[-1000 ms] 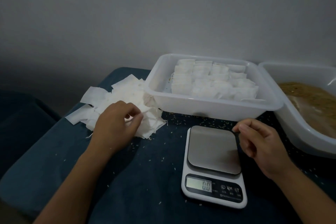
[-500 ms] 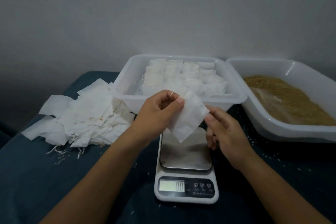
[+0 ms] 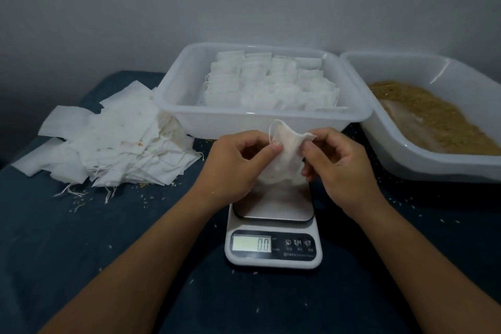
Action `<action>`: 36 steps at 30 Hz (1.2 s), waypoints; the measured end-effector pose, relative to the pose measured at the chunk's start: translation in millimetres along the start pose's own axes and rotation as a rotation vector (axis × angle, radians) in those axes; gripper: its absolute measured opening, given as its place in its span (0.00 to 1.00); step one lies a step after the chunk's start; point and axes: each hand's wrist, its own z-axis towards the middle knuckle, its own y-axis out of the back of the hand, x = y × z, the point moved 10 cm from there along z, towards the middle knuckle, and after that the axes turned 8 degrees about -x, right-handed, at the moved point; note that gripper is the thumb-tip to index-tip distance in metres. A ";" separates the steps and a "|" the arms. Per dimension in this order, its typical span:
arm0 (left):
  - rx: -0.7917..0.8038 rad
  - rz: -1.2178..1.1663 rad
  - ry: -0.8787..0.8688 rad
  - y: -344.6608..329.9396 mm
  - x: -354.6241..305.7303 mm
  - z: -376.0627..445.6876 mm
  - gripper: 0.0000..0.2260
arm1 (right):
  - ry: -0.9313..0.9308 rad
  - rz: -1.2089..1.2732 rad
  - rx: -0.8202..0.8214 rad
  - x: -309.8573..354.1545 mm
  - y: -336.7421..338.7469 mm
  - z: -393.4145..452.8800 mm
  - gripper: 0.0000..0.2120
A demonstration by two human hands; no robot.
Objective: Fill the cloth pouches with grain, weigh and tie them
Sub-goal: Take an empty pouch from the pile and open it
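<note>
Surface: dark blue cloth [image 3: 67, 252] over the work top, plain grey wall behind; loose grains scattered on the cloth.
Scale: small digital scale [image 3: 273, 228] front-centre, display reads 0.0, platter bare.
Pouch in hand: one empty cloth pouch [image 3: 284, 154] held above the scale platter, not touching it as far as I can tell.
L hand: my left hand [image 3: 238, 163] pinches the pouch's left edge betw. thumb and fingers.
R hand: my right hand [image 3: 339, 168] pinches the right side near the mouth; both grips closed on fabric, pulling the mouth apart.
Empty stock: pile of flat pouches [image 3: 108, 141] at left, strings trailing off its near edge.
Finished stock: white tub [image 3: 260, 119] behind the scale, filled pouches [image 3: 271, 84] packed in rows.
Grain: second tub [image 3: 423, 160] at right, grain [image 3: 433, 119] banked toward its far side.
Step (judged): opening the mouth prior to filling; no grain in this pouch yet.
Risk 1: thin fabric may slip from a pinch, so the mouth collapses and grain spills.
Risk 2: drawstring loop near the top could snag a finger or pull shut early.
Risk 3: a wrist resting on the platter would skew the reading.
Clearance: open cloth betw. scale and grain tub gives R hand a free path; tub rims sit close behind my knuckles, so little room fwd.
</note>
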 end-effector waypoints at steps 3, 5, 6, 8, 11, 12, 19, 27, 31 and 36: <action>-0.025 0.008 -0.003 2.1 3.2 0.6 0.09 | 0.028 -0.061 -0.008 -0.3 3.9 1.4 0.06; -0.054 0.010 -0.020 5.2 2.9 0.8 0.10 | 0.052 -0.095 -0.029 2.1 7.2 1.2 0.10; -0.071 0.011 -0.026 7.0 2.6 0.7 0.10 | 0.067 -0.115 -0.041 4.5 8.8 0.6 0.13; -0.100 0.012 -0.025 9.7 3.7 0.1 0.09 | 0.124 -0.182 -0.053 12.3 10.9 -1.1 0.16; -0.106 0.034 -0.024 9.8 4.3 0.3 0.11 | 0.209 -0.268 -0.057 21.8 10.7 -3.9 0.17; -0.101 0.042 -0.026 9.3 3.2 0.4 0.11 | 0.212 -0.277 -0.061 22.0 10.7 -4.4 0.17; -0.100 0.057 -0.048 9.0 -2.1 -2.8 0.07 | 0.374 -0.373 -0.125 40.9 15.1 -8.7 0.13; -0.106 0.057 0.004 10.1 3.2 -3.4 0.05 | 0.476 -0.447 -0.132 51.8 8.4 -14.7 0.07; -0.101 0.068 -0.002 9.5 1.0 -4.9 0.04 | 0.481 -0.490 -0.116 52.8 6.2 -15.5 0.05; -0.096 0.203 -0.170 4.7 -17.2 -8.4 0.03 | 0.486 -0.572 -0.078 51.4 1.0 -17.3 0.09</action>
